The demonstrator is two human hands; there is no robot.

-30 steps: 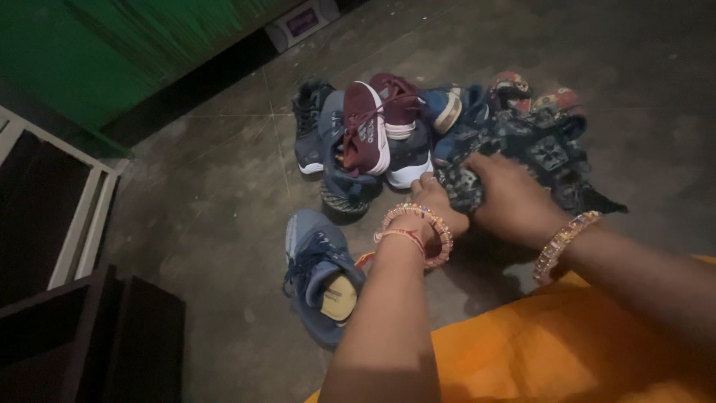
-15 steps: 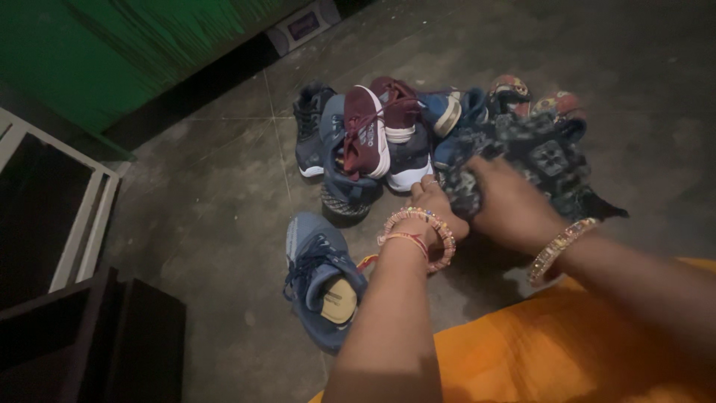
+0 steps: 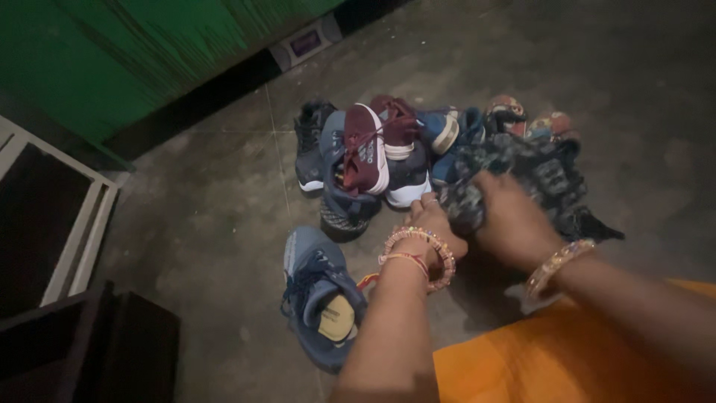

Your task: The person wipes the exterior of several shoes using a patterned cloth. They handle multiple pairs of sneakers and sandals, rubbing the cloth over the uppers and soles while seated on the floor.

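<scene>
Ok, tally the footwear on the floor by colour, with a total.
Maroon sneakers: 2
Blue or navy sneakers: about 5
Black sneaker: 1
Red patterned slippers: 2
Total: about 10; the heap overlaps, and the dark patterned cloth in both hands may hide more.

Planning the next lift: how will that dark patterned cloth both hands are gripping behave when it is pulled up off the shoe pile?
The dark patterned cloth will probably be floppy: it bunches around the right hand and left hand. It looks light, draped loosely over the shoe pile. Its trailing corner may drag or snag on shoes.
</scene>
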